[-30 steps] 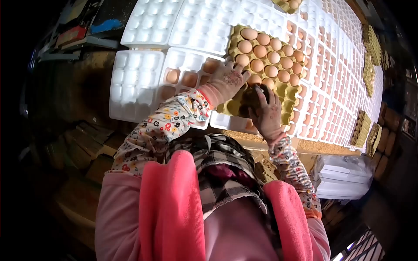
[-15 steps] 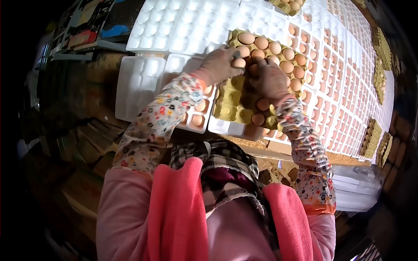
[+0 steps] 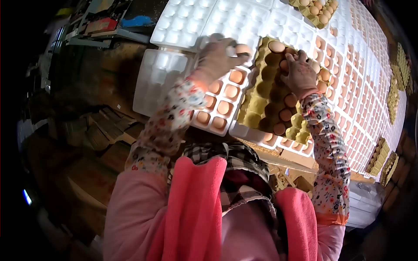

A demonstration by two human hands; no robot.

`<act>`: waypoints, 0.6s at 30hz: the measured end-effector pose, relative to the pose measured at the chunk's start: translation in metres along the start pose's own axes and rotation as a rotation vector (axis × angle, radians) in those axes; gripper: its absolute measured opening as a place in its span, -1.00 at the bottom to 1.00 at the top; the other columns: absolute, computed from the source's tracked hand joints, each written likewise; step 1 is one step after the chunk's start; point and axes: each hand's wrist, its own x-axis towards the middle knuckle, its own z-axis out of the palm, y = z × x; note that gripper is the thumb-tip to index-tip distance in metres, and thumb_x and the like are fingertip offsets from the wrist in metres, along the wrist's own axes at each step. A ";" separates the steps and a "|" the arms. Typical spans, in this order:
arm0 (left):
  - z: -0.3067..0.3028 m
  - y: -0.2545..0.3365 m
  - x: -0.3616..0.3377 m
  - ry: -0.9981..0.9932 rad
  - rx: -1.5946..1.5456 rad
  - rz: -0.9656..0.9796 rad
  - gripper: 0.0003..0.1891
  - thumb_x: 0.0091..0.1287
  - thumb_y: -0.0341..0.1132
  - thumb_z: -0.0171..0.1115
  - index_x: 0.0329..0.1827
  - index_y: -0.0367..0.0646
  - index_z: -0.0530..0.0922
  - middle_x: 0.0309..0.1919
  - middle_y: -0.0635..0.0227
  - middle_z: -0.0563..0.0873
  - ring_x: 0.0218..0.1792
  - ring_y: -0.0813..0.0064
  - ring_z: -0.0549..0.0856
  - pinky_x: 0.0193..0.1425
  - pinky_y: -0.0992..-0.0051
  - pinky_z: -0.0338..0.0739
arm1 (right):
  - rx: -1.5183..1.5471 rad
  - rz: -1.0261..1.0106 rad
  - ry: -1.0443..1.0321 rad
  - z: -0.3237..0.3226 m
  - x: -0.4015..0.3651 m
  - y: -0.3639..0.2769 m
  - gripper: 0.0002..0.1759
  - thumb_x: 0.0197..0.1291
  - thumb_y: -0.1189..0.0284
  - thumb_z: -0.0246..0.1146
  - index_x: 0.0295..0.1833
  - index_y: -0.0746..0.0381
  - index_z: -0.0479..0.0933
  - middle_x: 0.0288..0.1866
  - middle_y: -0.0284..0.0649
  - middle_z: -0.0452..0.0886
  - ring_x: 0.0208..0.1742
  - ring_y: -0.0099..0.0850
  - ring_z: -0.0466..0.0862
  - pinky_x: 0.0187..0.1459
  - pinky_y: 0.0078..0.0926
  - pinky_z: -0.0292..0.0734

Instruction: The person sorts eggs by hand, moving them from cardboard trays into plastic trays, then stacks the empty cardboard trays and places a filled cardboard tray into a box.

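My left hand (image 3: 215, 60), in a dirty glove, is over a white foam tray (image 3: 208, 125) that holds several brown eggs. Its thumb and fingers are closed on one egg (image 3: 243, 48) near the tray's upper end. My right hand (image 3: 301, 75) reaches over a yellowish molded egg tray (image 3: 252, 102). Its thumb and fingers are around a brown egg (image 3: 284, 65) in that tray. Further eggs sit beside and below this hand, and another egg (image 3: 276, 46) lies at the tray's top. The left columns of the yellowish tray hold mostly bare cups.
White foam trays (image 3: 183, 21) lie at the back, and many egg-filled trays (image 3: 352, 95) stretch off to the right. Another yellowish tray with eggs (image 3: 320, 11) is at the top. A shelf (image 3: 117, 32) stands at upper left, with flattened cardboard (image 3: 104, 130) below it.
My left hand has moved left from the yellowish tray to the foam tray, with an egg in its fingers. My right hand has shifted toward the right-hand eggs. The view has shifted too.
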 end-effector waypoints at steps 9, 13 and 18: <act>0.019 -0.073 -0.020 0.042 0.268 -0.027 -0.36 0.18 0.05 0.33 0.32 0.08 0.42 0.29 -0.06 0.34 0.23 -0.01 0.49 0.29 0.24 0.45 | 0.911 -0.002 -0.057 -0.005 0.017 -0.003 -0.51 0.12 0.25 0.38 0.11 0.29 0.54 -0.13 -0.13 0.65 -0.01 -0.26 0.67 0.02 -0.38 0.54; 0.025 -0.084 0.025 0.520 -0.099 0.285 -0.54 0.27 -0.10 0.21 0.22 0.00 0.45 0.10 -0.03 0.47 0.09 0.03 0.53 0.18 0.16 0.46 | 0.544 -0.217 0.102 0.012 0.051 -0.090 -0.50 -0.09 0.18 0.47 0.01 0.10 0.60 0.13 -0.11 0.47 0.02 -0.14 0.59 0.05 -0.25 0.54; 0.023 -0.092 0.053 0.352 0.045 0.191 -0.42 0.30 -0.10 0.15 0.37 -0.05 0.31 0.23 -0.04 0.40 0.25 -0.02 0.39 0.31 -0.02 0.25 | 0.127 -0.265 -0.100 0.029 0.101 -0.130 -0.35 -0.05 0.28 0.38 0.26 -0.16 0.48 0.47 -0.08 0.15 0.26 0.03 0.44 0.20 -0.15 0.49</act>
